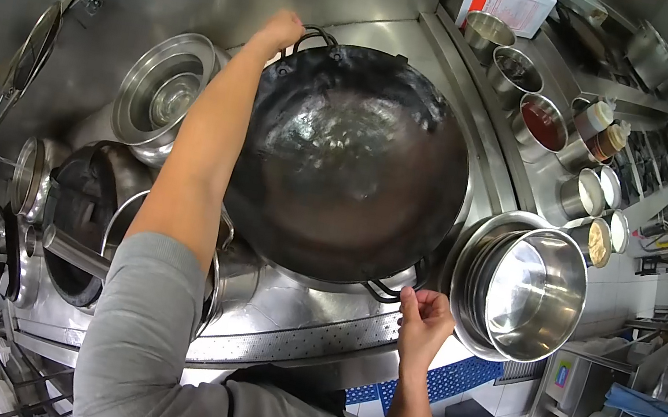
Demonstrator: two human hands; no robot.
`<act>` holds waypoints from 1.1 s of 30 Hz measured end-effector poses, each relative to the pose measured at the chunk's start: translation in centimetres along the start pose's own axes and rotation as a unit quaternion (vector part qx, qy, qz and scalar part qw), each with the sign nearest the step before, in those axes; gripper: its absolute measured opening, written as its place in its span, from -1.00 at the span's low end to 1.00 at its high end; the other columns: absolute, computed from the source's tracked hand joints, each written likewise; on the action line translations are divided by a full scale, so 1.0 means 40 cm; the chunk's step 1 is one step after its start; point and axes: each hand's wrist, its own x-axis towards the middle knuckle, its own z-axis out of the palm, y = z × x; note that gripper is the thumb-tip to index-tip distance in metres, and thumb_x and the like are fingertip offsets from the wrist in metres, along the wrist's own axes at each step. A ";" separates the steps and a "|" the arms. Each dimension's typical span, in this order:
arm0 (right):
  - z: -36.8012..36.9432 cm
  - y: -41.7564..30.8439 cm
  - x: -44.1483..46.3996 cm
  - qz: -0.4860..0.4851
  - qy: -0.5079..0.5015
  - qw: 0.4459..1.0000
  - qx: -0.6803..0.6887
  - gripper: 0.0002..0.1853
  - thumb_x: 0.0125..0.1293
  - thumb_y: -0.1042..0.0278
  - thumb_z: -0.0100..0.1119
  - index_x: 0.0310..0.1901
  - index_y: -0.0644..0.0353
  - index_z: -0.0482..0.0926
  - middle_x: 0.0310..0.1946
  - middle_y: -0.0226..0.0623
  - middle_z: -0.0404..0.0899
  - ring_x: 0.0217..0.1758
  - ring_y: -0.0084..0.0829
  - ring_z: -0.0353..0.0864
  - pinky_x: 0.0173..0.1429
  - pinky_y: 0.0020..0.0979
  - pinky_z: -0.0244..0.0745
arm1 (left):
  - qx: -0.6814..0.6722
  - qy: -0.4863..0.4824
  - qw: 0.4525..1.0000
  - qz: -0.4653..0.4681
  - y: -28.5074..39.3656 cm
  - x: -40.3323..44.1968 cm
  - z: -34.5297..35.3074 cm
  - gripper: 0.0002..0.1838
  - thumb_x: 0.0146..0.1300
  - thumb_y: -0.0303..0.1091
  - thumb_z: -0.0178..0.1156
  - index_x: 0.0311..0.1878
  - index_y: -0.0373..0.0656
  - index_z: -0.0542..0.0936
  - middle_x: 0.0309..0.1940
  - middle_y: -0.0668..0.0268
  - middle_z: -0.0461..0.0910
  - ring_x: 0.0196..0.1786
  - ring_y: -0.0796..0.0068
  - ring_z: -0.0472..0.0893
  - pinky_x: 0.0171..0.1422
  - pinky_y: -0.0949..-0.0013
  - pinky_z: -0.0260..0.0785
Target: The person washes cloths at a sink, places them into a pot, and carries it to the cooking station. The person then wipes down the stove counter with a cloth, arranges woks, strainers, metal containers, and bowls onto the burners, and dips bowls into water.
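Grey cloth of a short sleeve (pixel 145 314) comes closest, wrapped round the person's left upper arm. From it the bare forearm (pixel 209 133) stretches past the edge of a big dark wok (pixel 352 158), whose broad, round inside faces up, blackened and patchy with shine; whether that shine is wet or just metal, I can't tell. At its far edge the left hand (pixel 283 28) is closed, fingers curled onto the far loop handle (pixel 318 32). Over on the near side, the right hand (pixel 427 314) has thumb and fingers drawn together at the tip of the near loop handle (pixel 381 294).

The wok sits over the steel bench (pixel 317 302), near the middle of everything, with a perforated strip (pixel 282 351) running along the person's side. Just beside it on the right, a stack of steel bowls (pixel 547 291) rests in a wider bowl (pixel 466 332), the top one shiny inside. On the left, past the forearm, stands a wide-rimmed steel vessel (pixel 136 89), with more pots nearer the person. Off to the far right there's a row of steel tubs, one holding red sauce (pixel 543 126), and squeeze bottles (pixel 595 119) close by.
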 end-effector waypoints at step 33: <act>-0.019 -0.250 0.258 -0.182 0.008 0.975 0.125 -0.61 0.42 0.14 0.20 -0.52 0.15 0.40 -0.69 -0.48 0.36 -0.75 -0.71 0.26 -0.71 -0.59 0.09 | -0.158 0.148 0.976 0.008 0.138 -0.068 -0.418 -0.71 0.22 -0.27 0.37 -0.05 -0.20 0.64 -0.34 0.26 0.62 -0.39 0.40 0.53 -0.41 0.29 0.41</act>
